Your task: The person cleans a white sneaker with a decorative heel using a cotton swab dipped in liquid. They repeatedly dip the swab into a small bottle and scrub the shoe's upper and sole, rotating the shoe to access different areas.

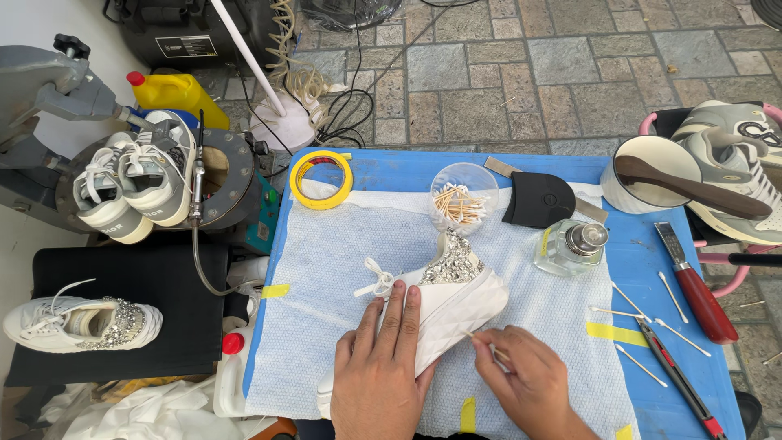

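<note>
A white sneaker [456, 295] with a rhinestone-covered upper lies on its side on a white textured cloth [326, 253]. My left hand [379, 367] rests flat on the sneaker's sole side and presses it down. Beside the sole edge, my right hand [529, 379] pinches a thin cotton swab [482, 343] whose tip touches the sole. The sneaker's heel end is hidden under my left hand.
The blue table [643, 269] carries a clear cup of cotton swabs [462, 200], a yellow tape roll [321, 179], a black pad [538, 200], a glass bottle [573, 244], a red-handled knife [691, 285], loose swabs and a white tub with a brush [652, 173]. More sneakers sit left [81, 324] and right [737, 175].
</note>
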